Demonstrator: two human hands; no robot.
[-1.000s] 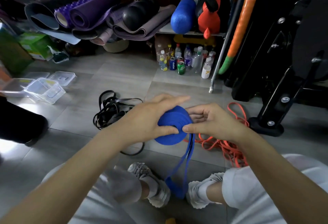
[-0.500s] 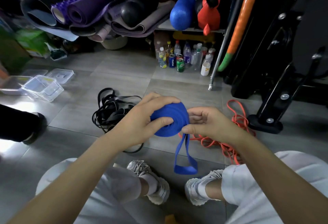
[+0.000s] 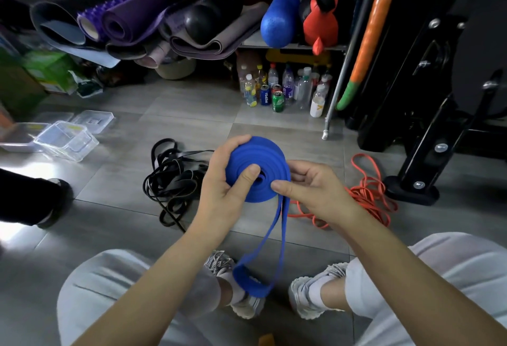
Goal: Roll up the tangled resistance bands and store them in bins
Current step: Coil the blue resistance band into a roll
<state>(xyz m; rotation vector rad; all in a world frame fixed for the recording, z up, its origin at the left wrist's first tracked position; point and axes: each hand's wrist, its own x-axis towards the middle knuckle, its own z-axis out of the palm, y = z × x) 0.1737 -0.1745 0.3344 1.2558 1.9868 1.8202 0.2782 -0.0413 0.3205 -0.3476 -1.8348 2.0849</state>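
Head camera first — what are the hands doing?
— Both are closed on a blue band [image 3: 258,166], most of it wound into a flat coil held up in front of the person's knees. The left hand [image 3: 223,181] wraps the coil's left edge, thumb pressed on the face near the centre, fingers curled over the top rim. The right hand [image 3: 312,186] grips the right edge, thumb on the front, fingers behind.

— Is the whole band rolled?
— No. A loose loop hangs from the bottom of the coil, between the two hands, down to the sneakers [image 3: 310,299].

— Other bands?
— A black band [image 3: 171,178] lies in a tangle on the floor [image 3: 192,115], just left of the left hand. An orange band [image 3: 367,194] lies heaped to the right, partly behind the right wrist. Neither is touched.

— And the bins?
— Clear plastic bins [image 3: 65,141] sit on the floor at far left, well apart from the hands, with a loose lid [image 3: 94,120] behind them. I cannot tell if anything is in them.
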